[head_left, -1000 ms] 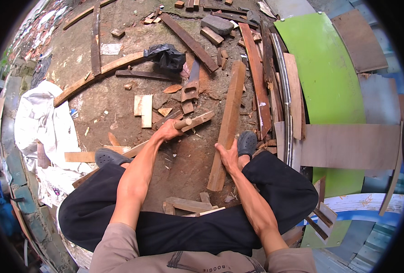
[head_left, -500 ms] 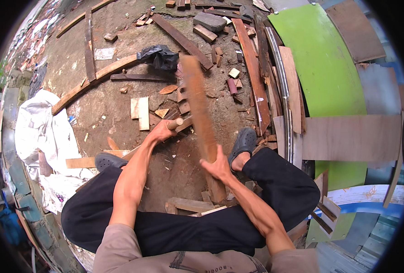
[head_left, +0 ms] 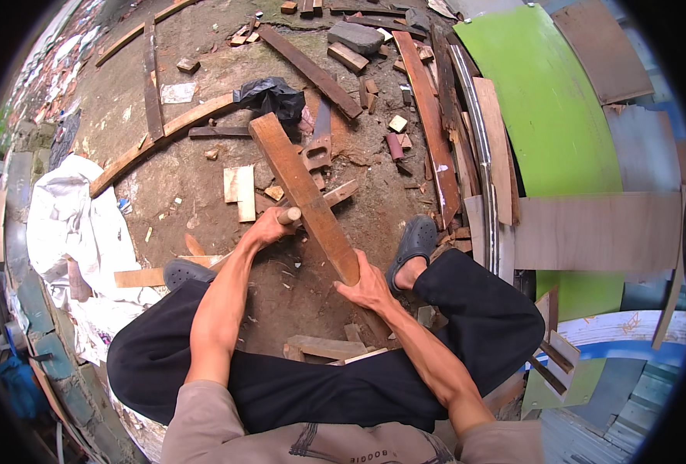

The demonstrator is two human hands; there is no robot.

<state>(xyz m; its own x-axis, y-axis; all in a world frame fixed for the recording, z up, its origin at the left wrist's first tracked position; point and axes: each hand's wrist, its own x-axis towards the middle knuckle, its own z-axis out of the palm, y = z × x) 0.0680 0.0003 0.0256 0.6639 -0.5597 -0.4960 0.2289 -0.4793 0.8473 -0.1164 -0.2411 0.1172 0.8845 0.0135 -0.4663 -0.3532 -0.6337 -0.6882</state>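
Observation:
My right hand (head_left: pixel 368 284) grips a long, thick brown wooden beam (head_left: pixel 304 185) near its close end. The beam slants away to the far left, between my knees. My left hand (head_left: pixel 269 227) is closed around a round wooden handle (head_left: pixel 289 216), whose blunt end points up beside the beam's left edge. Whether the beam touches the handle, I cannot tell; the tool's other end is hidden by my hand. A narrow wood strip (head_left: pixel 341 192) shows past the beam's right side. Beyond lies a hand saw (head_left: pixel 317 153) with a wooden handle, partly behind the beam.
A black plastic bag (head_left: pixel 272 99) lies beyond the beam. Long boards (head_left: pixel 428 131) and a green panel (head_left: pixel 544 100) line the right. A white sack (head_left: pixel 72 224) lies at left. Pale offcuts (head_left: pixel 240 188) and a grey block (head_left: pixel 356 36) are scattered on the ground.
The beam's far end has swung left toward the handle in my left hand, uncovering the saw. My right hand has shifted slightly; my left hand has moved a little left.

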